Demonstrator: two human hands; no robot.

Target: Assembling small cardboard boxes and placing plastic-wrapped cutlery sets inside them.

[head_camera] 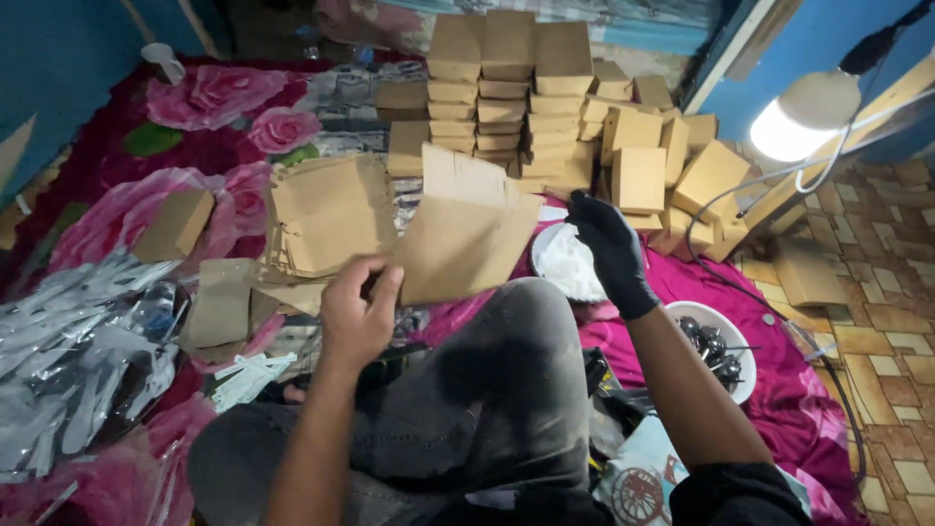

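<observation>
A flat, unfolded cardboard box blank (466,234) is held up in front of the bent knee (506,351), above the pink cloth (769,390) spread on the floor. The bare left hand (358,314) is closed on the blank's lower left corner, thumb on top and fingers curled beneath. The right hand (609,248), covered by a black glove, is raised at the blank's right edge; whether its fingers are pinched on the cardboard or only touching it cannot be told. Just left of the blank, a loose pile of flat blanks (326,219) is seen on the rose-patterned blanket (209,102). Behind it, folded brown boxes (531,93) are stacked in columns, with more tumbled to the right. A white bowl of pale paste (567,263) lies just below the gloved hand, and a second white bowl of small dark parts (716,349) is set near the right forearm. Silvery plastic wrappers (68,341) are heaped at the far left. A lit lamp (804,117) hangs at the upper right.
</observation>
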